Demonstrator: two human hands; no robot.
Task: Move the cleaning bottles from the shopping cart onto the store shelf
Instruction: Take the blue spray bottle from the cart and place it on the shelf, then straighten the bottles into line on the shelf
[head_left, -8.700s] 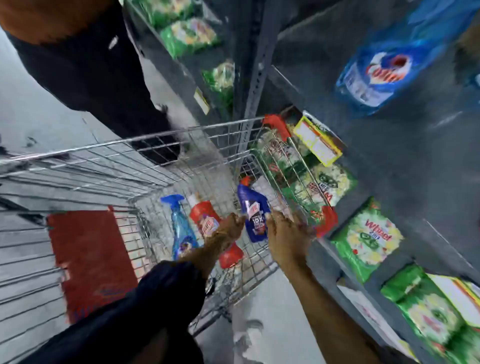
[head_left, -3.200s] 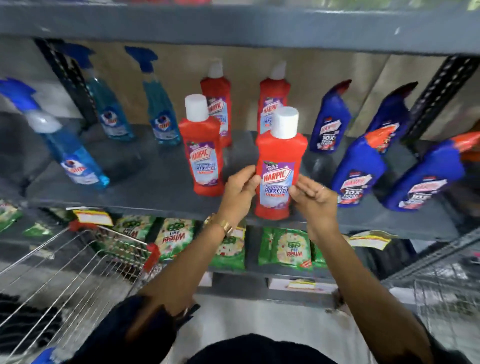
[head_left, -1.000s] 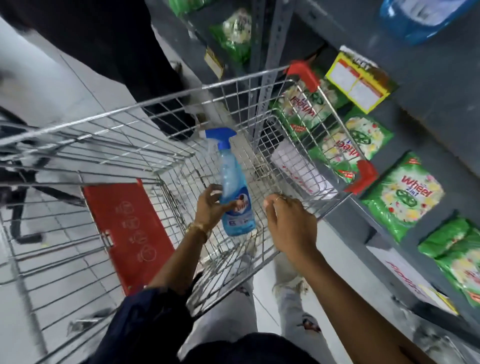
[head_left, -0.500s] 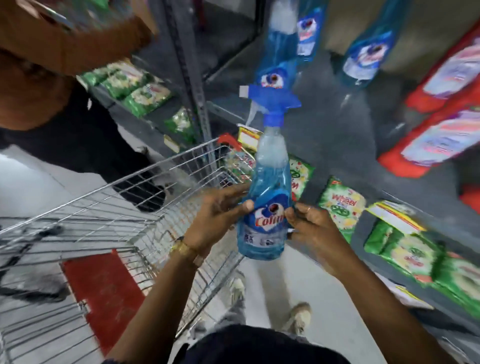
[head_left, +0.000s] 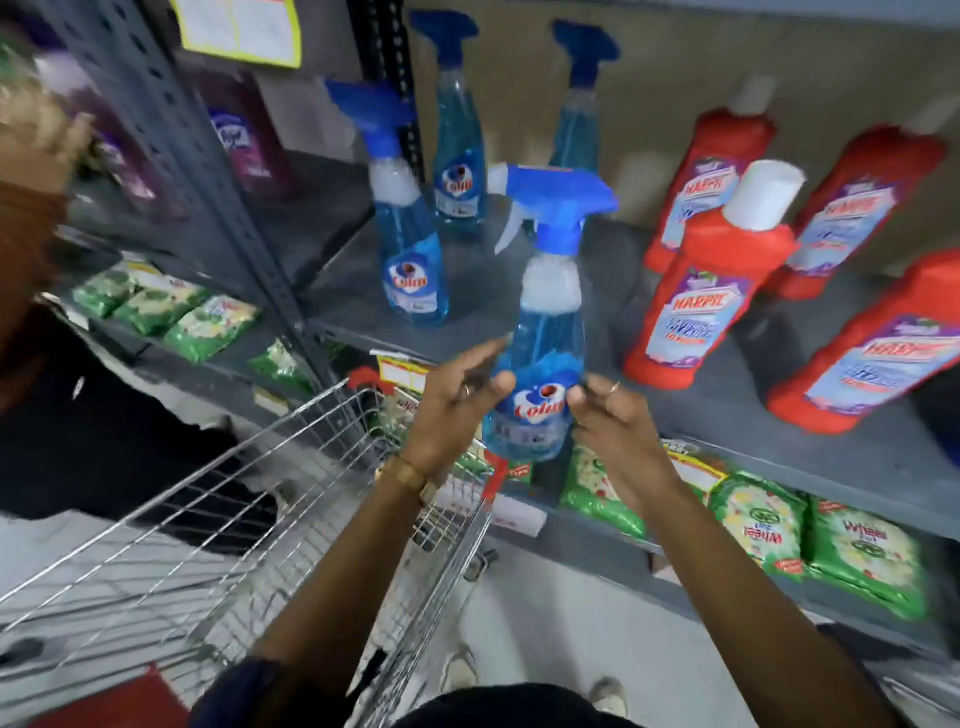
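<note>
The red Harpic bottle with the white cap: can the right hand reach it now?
Probably not yet: the right hand helps hold the blue spray bottle. The path to the red Harpic bottle looks clear.

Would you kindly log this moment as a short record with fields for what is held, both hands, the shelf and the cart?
held item: blue Colin spray bottle, upright, in front of the shelf edge
left hand: gripping the bottle's left side
right hand: fingers on its right side
grey shelf: three Colin spray bottles, the nearest at the front; red Harpic bottles to the right
shopping cart: no bottles visible inside
</note>
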